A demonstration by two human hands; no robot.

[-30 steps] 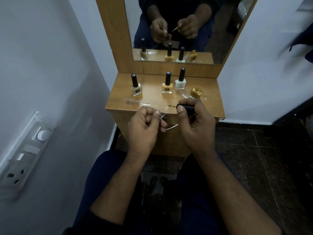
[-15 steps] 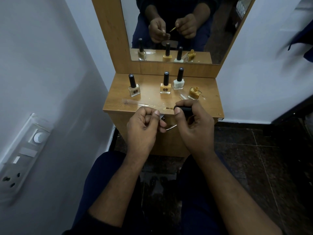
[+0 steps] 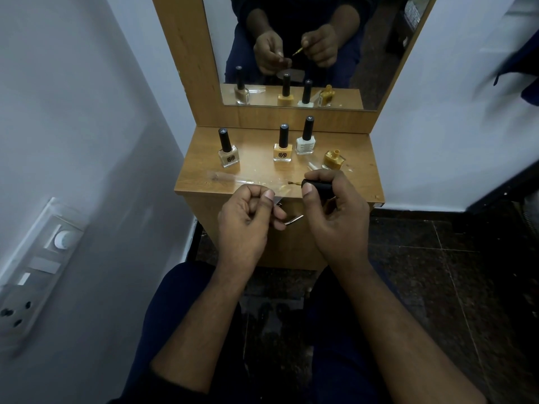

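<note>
My right hand [image 3: 335, 217] grips the black cap of a nail polish brush [image 3: 316, 186], its yellow-tipped bristles [image 3: 293, 183] pointing left. My left hand [image 3: 248, 217] is curled into a loose fist just left of the brush, thumb nail up, holding nothing I can see. The open yellow polish bottle [image 3: 333, 159], without a cap, stands on the small wooden dresser top [image 3: 256, 170] just beyond my right hand. Both hands hover at the dresser's front edge.
Three capped bottles stand on the dresser: a beige one [image 3: 228, 153], a yellow one [image 3: 283, 148] and a white one [image 3: 305, 139]. A clear plastic sheet [image 3: 230, 177] lies near the front left. The mirror [image 3: 306, 48] rises behind. A switch panel [image 3: 35, 263] is on the left wall.
Both hands have stayed almost where they were. The brush tip has shifted slightly near my left thumb.
</note>
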